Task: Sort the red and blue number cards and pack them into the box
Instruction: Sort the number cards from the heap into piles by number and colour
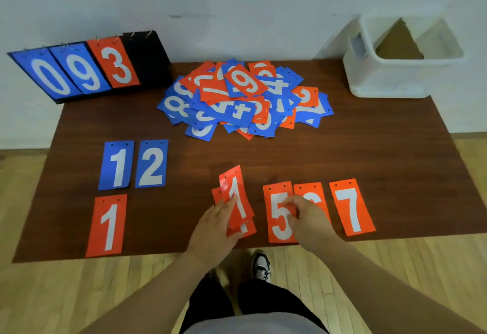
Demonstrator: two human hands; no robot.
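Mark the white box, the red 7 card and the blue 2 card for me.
white box [390, 81]: head view, front wall below the rim.
red 7 card [352, 207]: head view, middle of the card.
blue 2 card [151, 166]: head view, middle of the card.

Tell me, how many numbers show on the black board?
3: blue 0, blue 9, red 3, left to right; last slot is black. Others may hide behind.

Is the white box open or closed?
Open: the white box has no lid on top, and a brown cardboard piece shows inside.
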